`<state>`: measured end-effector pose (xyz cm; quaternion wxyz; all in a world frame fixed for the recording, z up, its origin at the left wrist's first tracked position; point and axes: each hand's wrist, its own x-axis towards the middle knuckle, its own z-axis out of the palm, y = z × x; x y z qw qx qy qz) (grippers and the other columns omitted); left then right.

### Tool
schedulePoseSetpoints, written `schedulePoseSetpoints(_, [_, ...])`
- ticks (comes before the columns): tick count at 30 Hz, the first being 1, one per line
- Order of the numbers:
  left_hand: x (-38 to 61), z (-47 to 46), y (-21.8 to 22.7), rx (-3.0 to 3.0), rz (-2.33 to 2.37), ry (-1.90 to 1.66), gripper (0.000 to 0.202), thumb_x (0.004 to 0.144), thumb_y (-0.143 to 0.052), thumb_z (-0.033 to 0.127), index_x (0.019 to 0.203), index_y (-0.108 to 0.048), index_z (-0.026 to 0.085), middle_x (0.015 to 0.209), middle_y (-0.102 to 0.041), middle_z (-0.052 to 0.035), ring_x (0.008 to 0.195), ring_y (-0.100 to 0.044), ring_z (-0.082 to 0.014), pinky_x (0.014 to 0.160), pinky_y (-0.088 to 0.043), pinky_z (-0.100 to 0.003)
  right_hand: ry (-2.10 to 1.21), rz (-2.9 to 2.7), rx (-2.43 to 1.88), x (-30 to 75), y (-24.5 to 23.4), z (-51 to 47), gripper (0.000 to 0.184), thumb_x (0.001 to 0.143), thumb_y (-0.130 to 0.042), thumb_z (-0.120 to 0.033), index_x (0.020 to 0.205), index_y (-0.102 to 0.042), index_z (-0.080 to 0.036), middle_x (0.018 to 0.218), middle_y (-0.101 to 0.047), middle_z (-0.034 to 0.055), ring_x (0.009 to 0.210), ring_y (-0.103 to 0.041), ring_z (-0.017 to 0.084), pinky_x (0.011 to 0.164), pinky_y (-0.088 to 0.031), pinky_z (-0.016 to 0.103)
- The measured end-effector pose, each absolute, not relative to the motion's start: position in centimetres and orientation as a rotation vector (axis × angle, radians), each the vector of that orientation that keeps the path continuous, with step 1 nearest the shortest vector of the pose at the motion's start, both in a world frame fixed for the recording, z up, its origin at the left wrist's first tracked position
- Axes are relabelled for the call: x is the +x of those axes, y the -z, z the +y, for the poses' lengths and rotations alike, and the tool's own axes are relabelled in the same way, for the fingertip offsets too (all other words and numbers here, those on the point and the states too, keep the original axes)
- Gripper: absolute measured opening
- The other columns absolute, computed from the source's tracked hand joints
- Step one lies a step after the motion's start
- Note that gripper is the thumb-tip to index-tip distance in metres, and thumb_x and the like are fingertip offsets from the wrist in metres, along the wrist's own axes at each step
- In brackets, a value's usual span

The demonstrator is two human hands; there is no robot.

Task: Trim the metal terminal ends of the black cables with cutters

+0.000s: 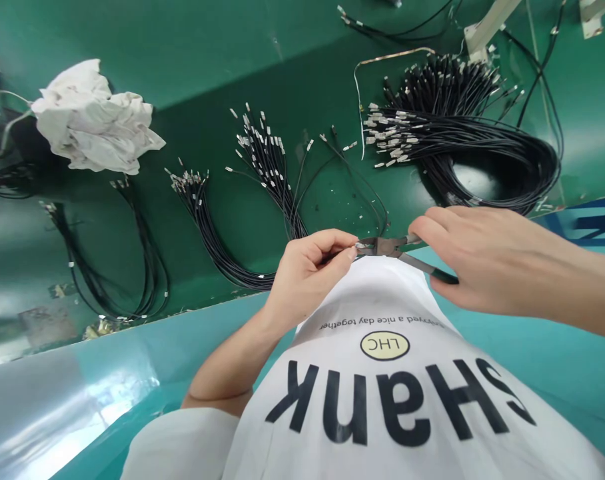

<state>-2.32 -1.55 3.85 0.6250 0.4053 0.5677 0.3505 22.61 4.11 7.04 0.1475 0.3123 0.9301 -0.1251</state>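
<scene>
White printed T-shirt (372,407) nearest, green desk (242,47) beyond; left hand (302,273), grip pinched tight on a whitish cable end (361,245) at the nose of the pliers (385,247), right hand (462,257), grip curled round their parted handles, all by the desk's near edge. Black cable bundle (210,223) curves past the left hand, large cable coil (527,157) crowds just beyond the right, metal bracket (495,20) behind it, crumpled white cloth (95,120) far left. Bare green surface toward the back, between cloth and bracket.
</scene>
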Motion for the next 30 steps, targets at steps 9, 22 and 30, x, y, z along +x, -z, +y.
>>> schedulePoseSetpoints(9, [-2.4,-1.8,-3.6,0.973,1.336,-0.792,0.009,0.087,-0.070,0.019,0.092,-0.077,0.017,0.076,-0.072,-0.0007,0.064,-0.057,-0.0095,0.059,-0.046,-0.022,1.000,2.289,0.983,22.9,-7.4,4.7,0.013,0.093,-0.050,-0.037,0.094,-0.054,-0.025,0.074,-0.060,0.0003,0.055,-0.051,0.017,0.051,-0.027,0.031])
schedulePoseSetpoints(22, [-2.9,-1.4,-4.0,0.796,1.186,-0.853,0.011,0.088,-0.074,0.028,0.087,-0.081,0.020,0.072,-0.069,-0.0015,0.062,-0.051,-0.0100,0.055,-0.038,-0.023,2.351,1.586,0.818,23.1,-3.8,4.8,0.017,0.087,-0.067,-0.025,0.097,-0.053,-0.024,0.082,-0.042,-0.0045,0.074,-0.038,0.012,0.061,-0.034,0.026])
schedulePoseSetpoints(30, [-2.9,-1.2,-3.8,0.764,1.100,-0.838,0.012,0.087,-0.075,0.031,0.087,-0.081,0.020,0.065,-0.064,-0.0009,0.057,-0.046,-0.0100,0.051,-0.033,-0.025,2.513,1.619,0.770,22.8,-3.1,3.6,0.018,0.086,-0.065,-0.023,0.093,-0.049,-0.021,0.083,-0.041,-0.0042,0.074,-0.040,0.011,0.064,-0.036,0.024])
